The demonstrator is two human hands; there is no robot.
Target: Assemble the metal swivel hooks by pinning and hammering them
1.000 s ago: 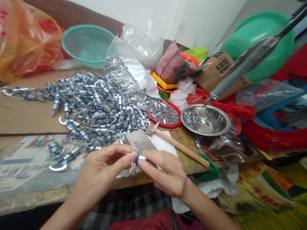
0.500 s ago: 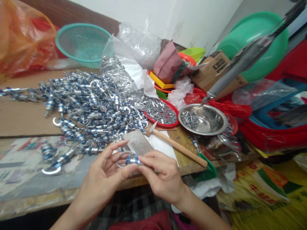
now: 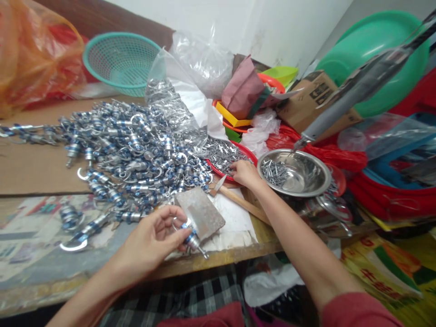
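My left hand (image 3: 160, 231) is closed around a blue and silver metal fitting (image 3: 192, 238) with a curved hook-like ring; its thin end points down to the right, past the table edge. Just beyond it lies a flat grey metal block (image 3: 200, 211). My right hand (image 3: 244, 173) reaches over the front rim of a red tray (image 3: 250, 156) full of small metal pieces (image 3: 221, 152). Its fingers are curled down among them, and what they hold, if anything, is too small to make out. My right forearm passes over the handle of a hammer (image 3: 238, 200).
A big heap of similar fittings (image 3: 126, 150) covers the table's middle left. Right of the tray stands a steel bowl (image 3: 306, 175) with pins, under a hanging grey power screwdriver (image 3: 340, 104). A teal basket (image 3: 122, 84) and a clear plastic bag (image 3: 204, 63) are behind.
My right hand has left the fitting and moved forward and right to the red tray. The fitting, kept in my left hand, now tilts downward with its thin end showing.
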